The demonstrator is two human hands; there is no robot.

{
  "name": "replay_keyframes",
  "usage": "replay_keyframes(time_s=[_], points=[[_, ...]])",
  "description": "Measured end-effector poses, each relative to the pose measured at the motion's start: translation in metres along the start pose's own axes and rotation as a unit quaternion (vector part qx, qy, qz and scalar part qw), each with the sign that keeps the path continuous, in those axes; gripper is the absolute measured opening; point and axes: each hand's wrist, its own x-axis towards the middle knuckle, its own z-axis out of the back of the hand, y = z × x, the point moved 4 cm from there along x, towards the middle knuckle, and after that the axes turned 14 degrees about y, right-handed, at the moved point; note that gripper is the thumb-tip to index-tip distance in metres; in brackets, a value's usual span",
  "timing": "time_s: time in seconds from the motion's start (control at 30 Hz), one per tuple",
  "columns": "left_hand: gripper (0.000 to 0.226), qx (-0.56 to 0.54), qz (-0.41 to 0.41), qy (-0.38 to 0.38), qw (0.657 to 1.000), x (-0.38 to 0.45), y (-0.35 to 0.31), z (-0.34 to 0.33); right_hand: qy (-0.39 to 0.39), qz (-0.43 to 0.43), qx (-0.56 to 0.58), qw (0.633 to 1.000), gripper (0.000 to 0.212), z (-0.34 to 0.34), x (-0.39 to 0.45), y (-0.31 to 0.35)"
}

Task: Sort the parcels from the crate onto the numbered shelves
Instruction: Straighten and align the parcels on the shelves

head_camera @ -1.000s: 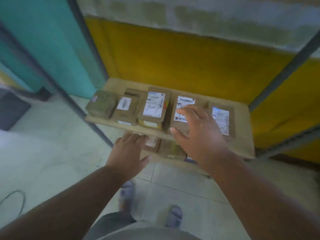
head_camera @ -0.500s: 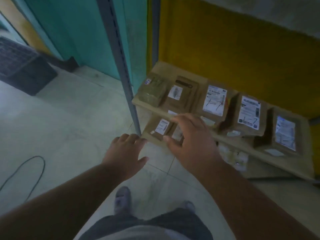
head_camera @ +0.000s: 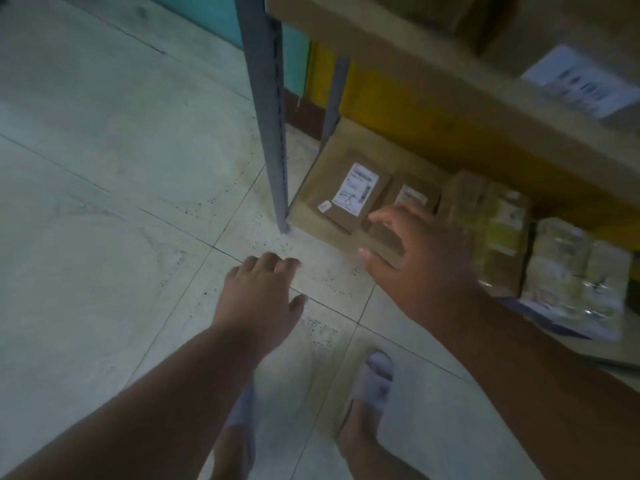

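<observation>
On the bottom shelf board [head_camera: 313, 194] lie several parcels. At its left end is a flat brown parcel [head_camera: 349, 194] with a white label, and beside it a second brown parcel [head_camera: 412, 197]. My right hand [head_camera: 419, 268] hovers over that second parcel, fingers spread and holding nothing. Right of it sit a taped brown parcel [head_camera: 491, 233] and a clear-wrapped parcel [head_camera: 575, 278]. My left hand [head_camera: 259, 299] hangs over the floor tiles, fingers relaxed and empty. No crate is in view.
A grey steel upright [head_camera: 270, 109] stands at the shelf's left front corner. The upper shelf board [head_camera: 398, 46] overhangs, carrying a parcel with a white label [head_camera: 581, 83]. A yellow wall [head_camera: 398, 109] backs the shelves. My sandalled feet [head_camera: 374, 382] stand on pale floor tiles.
My view has dropped from the upper shelf to the bottom shelf. My right hand has come down from the upper parcels to over the lower ones. My left hand stays empty.
</observation>
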Motion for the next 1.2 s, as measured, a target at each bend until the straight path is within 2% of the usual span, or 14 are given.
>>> replay_keyframes(time_s=[0.17,0.3,0.57,0.73,1.0,1.2], points=[[0.058,-0.013,-0.019,-0.01,1.0,0.088,0.014,-0.07,0.031,-0.063,0.014,0.997,0.041,-0.08,0.062,-0.085],[0.059,-0.011,-0.055,-0.032,0.998,0.147,0.008,-0.094,0.018,-0.09,0.015,0.996,0.045,-0.11,0.116,-0.14],[0.055,0.1,-0.095,-0.082,0.987,0.241,-0.004,-0.074,0.01,-0.109,-0.058,0.992,0.044,-0.126,0.214,-0.21],[0.05,0.138,-0.11,-0.071,0.982,0.268,-0.007,-0.086,0.027,-0.106,-0.108,0.988,0.031,-0.142,0.241,-0.228],[0.047,0.108,-0.098,-0.05,0.988,0.26,0.002,-0.097,0.08,-0.066,-0.107,0.989,0.045,-0.155,0.241,-0.214],[0.048,0.08,-0.092,-0.068,0.99,0.257,0.01,-0.102,0.069,-0.044,-0.12,0.989,0.046,-0.16,0.247,-0.208]])
